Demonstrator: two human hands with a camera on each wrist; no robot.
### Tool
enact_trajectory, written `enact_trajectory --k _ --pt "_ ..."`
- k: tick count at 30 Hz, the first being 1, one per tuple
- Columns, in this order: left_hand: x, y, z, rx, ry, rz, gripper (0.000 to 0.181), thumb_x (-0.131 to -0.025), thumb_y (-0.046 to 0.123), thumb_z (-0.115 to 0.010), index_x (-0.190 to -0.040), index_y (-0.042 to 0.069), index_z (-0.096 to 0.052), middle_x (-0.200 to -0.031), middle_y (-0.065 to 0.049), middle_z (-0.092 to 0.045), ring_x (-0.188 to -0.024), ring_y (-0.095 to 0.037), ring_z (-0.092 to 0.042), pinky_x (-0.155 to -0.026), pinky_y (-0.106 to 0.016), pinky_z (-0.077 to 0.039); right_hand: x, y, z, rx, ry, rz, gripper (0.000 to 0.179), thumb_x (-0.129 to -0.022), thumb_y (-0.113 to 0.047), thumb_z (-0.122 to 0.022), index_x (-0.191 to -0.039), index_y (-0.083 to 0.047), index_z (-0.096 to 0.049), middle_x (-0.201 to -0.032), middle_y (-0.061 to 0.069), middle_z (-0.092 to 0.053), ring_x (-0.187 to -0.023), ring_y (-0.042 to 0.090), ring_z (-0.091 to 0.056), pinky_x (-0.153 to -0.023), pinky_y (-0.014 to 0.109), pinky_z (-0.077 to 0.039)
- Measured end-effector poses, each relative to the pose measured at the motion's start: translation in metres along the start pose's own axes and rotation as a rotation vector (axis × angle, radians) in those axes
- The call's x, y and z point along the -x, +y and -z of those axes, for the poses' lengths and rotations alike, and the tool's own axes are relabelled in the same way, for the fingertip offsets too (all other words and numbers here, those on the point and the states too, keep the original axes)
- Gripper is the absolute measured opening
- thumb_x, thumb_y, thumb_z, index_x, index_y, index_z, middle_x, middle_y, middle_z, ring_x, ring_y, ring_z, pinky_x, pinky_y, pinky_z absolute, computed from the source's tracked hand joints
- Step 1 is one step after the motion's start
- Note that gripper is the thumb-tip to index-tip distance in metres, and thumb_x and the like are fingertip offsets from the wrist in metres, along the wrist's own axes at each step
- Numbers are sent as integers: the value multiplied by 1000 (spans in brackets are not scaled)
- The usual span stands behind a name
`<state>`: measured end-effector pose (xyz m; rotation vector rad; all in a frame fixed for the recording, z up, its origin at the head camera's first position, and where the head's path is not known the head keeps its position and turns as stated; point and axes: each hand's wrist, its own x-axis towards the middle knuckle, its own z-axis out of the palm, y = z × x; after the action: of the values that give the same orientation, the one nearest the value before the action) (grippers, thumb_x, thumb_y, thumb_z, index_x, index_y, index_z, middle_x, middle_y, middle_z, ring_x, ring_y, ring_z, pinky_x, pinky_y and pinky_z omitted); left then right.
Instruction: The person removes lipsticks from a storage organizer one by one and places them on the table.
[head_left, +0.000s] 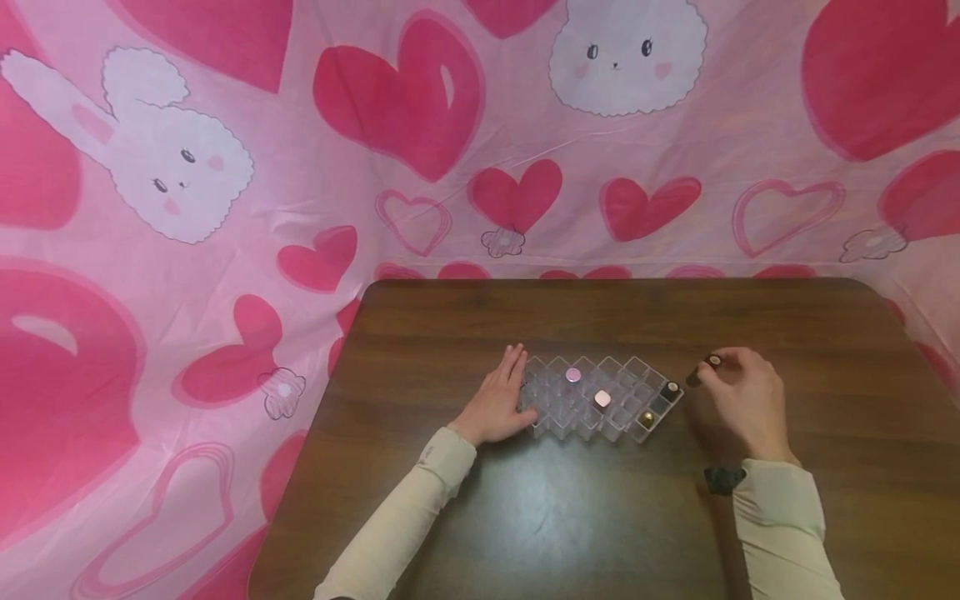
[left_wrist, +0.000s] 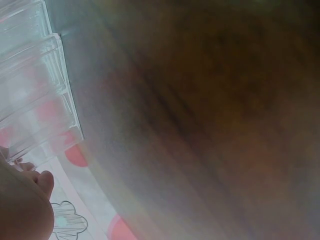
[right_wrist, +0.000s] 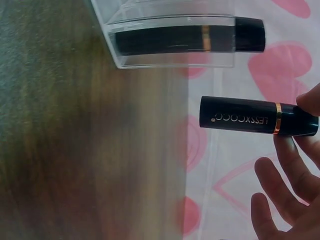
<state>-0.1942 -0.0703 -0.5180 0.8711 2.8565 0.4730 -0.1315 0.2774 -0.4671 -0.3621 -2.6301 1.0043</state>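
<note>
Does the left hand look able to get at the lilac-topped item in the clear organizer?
Probably yes: the left hand touches the clear organizer at its left end, and nothing visible covers the lilac-topped item. The right hand, pinching a black lipstick, is beyond the right end.

Glossy tube (right_wrist: 240, 116), smooth plastic organizer (head_left: 555, 408), wood-grain table (head_left: 540, 517)

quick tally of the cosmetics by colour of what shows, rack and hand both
Black: 2, the held tube in the right hand and the racked tube in the clear rack
Lilac: 1, round top
Pale pink: 1, square top
Gold: 1, gold top
Total visible: 5
</note>
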Motion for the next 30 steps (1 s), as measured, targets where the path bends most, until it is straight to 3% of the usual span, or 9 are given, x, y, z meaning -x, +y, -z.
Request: enact_trajectory --k 30 --pt "-2 0 -2 -2 12 4 94 -78 48 -52 -145 15 4 -152 2 9 -139 -15 8 -109 -40 -21 2 17 -8 41 -143 -127 44 -86 -36 -52 -112 0 -52 -113 25 -50 -103 41 -42 -80 55 -33"
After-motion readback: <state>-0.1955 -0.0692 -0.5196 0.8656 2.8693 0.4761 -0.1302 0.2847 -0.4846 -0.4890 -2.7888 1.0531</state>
